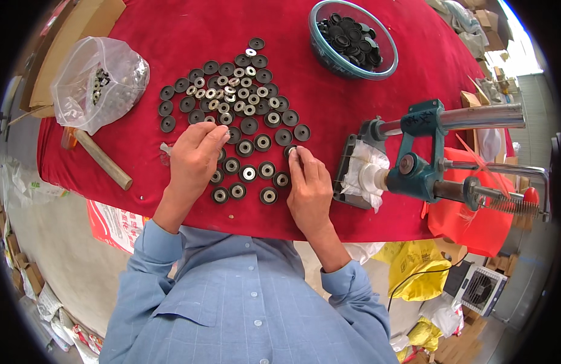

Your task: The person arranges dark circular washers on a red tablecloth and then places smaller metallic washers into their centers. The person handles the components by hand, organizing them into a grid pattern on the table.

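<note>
On the red cloth lie several black round caps [249, 125], and small metal ring bearings [230, 91] are heaped among them. Nearer me, bearings sit inside caps, such as one capped bearing [268, 195]. My left hand [195, 155] is over the left side of the group, thumb and fingers pinched together; what is between the tips is too small to name. My right hand [310, 189] has its fingertips closed on a black round cap [287, 152] at the right edge of the group, and they partly cover it.
A green hand press [421, 151] lies at the right. A clear tub [320, 51] of black caps stands at the far side. On the left are a plastic bag [125, 67] with metal parts, a hammer [104, 161] and a cardboard box [74, 45]. The table's front edge [256, 233] is close to me.
</note>
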Tool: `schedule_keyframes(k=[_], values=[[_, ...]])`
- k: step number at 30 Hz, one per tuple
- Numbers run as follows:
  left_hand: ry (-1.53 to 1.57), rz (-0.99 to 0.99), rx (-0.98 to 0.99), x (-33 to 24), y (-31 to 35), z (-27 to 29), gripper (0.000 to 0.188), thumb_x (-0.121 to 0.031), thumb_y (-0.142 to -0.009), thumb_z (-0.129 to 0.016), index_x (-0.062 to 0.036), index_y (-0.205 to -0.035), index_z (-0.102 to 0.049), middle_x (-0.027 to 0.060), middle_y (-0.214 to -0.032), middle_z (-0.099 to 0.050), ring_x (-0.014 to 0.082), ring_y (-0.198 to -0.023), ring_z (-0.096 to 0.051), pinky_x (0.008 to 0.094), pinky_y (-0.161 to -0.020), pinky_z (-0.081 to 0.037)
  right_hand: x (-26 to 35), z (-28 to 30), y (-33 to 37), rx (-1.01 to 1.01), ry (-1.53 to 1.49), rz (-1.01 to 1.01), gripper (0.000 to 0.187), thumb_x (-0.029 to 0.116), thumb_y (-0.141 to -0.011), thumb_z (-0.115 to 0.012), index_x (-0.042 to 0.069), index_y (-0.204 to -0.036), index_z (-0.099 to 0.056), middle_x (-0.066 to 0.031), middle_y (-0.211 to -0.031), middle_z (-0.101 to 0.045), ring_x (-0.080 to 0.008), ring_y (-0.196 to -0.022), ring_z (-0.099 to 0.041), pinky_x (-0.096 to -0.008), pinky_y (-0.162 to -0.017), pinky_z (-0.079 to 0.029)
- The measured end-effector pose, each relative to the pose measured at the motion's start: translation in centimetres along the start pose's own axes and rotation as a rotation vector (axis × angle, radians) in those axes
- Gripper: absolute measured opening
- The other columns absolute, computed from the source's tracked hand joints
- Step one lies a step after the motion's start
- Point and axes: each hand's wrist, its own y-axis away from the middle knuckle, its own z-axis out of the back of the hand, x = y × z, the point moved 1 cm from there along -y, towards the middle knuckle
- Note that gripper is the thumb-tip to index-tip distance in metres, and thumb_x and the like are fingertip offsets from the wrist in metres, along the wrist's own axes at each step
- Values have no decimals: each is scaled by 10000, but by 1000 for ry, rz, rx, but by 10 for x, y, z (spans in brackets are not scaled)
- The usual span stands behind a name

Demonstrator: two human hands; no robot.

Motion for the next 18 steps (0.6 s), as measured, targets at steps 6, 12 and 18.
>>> schedule_keyframes(k=[6,12,18], values=[[-11,-75,61,1,3,-7,275,4,-871,-848,-36,-1136,-785,97,-1030,-715,269,-884,-724,388,-736,-592,-4,1,-4,10,-86,-55,379,-19,-889,-710,-16,-1267,-738,-139,-1282,-684,-325,-1081,-695,-441,-914,-576],[17,-58,26,1,-1,-13,299,2,-836,-867,-45,-1120,-788,96,-1024,-715,282,-901,-725,407,-738,-589,-3,10,-16,61,-159,-132,274,13,-912,-735,2,-1184,-757,-125,-1202,-708,-319,-1030,-718,-438,-857,-585],[20,-90,100,-2,-1,-8,293,10,-829,-865,-34,-1106,-778,104,-1023,-713,291,-883,-725,422,-726,-586,-10,16,-39,15,-245,-220,225,41,-913,-759,28,-1137,-765,-115,-1120,-727,-326,-939,-743,-444,-807,-589]])
